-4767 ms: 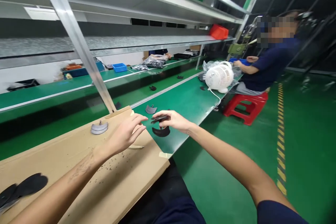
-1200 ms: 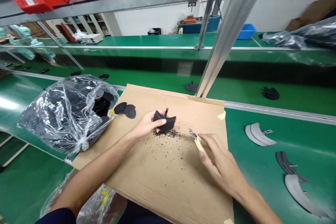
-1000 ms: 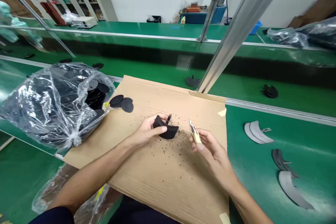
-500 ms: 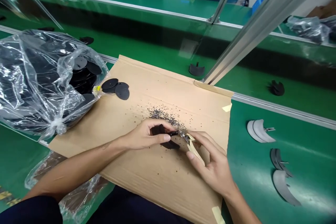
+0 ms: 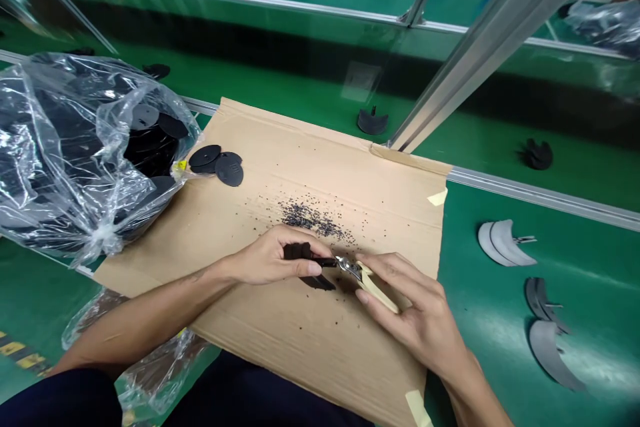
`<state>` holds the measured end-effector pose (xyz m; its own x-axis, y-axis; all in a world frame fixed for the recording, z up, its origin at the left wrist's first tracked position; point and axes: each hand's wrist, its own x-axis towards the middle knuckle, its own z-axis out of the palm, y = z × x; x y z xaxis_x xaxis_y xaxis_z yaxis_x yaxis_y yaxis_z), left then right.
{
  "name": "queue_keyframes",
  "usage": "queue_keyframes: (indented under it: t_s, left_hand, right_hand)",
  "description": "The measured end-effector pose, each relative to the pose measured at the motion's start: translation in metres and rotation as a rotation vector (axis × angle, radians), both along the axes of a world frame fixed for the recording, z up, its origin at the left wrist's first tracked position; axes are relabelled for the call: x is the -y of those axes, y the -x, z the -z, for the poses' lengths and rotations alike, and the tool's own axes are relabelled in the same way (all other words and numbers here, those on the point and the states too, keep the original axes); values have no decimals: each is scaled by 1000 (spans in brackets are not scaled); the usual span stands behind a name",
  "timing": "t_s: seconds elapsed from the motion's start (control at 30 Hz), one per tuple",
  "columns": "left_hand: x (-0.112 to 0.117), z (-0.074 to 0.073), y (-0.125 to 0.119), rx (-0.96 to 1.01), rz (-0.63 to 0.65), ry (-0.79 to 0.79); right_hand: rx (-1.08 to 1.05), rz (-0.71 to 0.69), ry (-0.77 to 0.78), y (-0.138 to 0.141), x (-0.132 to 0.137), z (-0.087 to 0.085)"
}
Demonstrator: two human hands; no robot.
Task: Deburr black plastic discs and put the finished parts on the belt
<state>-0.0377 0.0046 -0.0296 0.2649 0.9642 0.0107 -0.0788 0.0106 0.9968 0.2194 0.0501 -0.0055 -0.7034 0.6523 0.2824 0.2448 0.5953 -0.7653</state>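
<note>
My left hand (image 5: 270,257) is closed on a black curved plastic part (image 5: 320,280), over the cardboard sheet (image 5: 240,307). A stem of the part points to the right, towards the other hand. Cream-handled side cutters (image 5: 379,293) lie in my right hand (image 5: 417,307), fingers around the grips. The metal jaws meet the end of the stem; whether they are closed on it is too small to tell. Just behind the hands, many tiny black clippings (image 5: 310,219) are scattered on the cardboard.
A clear plastic bag (image 5: 60,160) full of black discs stands at left, several loose discs (image 5: 229,169) beside it. Grey curved parts (image 5: 505,243) lie on the green table at right. A metal post (image 5: 475,53) slants up behind the cardboard; a black part (image 5: 373,121) sits near its foot.
The camera view has shifted slightly. The cutters' jaws show more plainly at the stem's end, and the black part has turned a little in my left hand.
</note>
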Motion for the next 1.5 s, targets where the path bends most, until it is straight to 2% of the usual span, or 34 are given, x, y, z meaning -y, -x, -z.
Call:
queue_keyframes:
  t_s: [0.1, 0.23, 0.33, 0.43, 0.53, 0.7, 0.8, 0.9, 1.17, 1.5]
  left_hand:
    - [0, 3, -2, 46, 18, 93]
    - [-2, 3, -3, 215, -8, 180]
    - [-5, 2, -1, 336, -26, 157]
    - [-7, 3, 1, 346, -85, 116]
    - [-7, 4, 2, 370, -156, 119]
    - [-4, 1, -5, 650, -64, 321]
    - [0, 0, -12, 743, -10, 450]
    - [2, 0, -16, 744, 10, 494]
    - [3, 3, -19, 626, 50, 455]
    - [4, 2, -18, 602, 98, 497]
  right_hand:
    - [-1, 17, -6, -1, 2, 1]
    - [6, 130, -31, 1, 1, 4]
    - [28, 163, -164, 3, -2, 10]
    - [72, 152, -336, 4, -4, 19]
    - [81, 146, -401, 5, -4, 24]
    - [32, 165, -395, 8, 3, 21]
    - [4, 159, -400, 11, 7, 18]
    - [-4, 158, -421, 14, 9, 19]
    - [45, 173, -509, 16, 12, 20]
    - [114, 201, -602, 14, 12, 19]
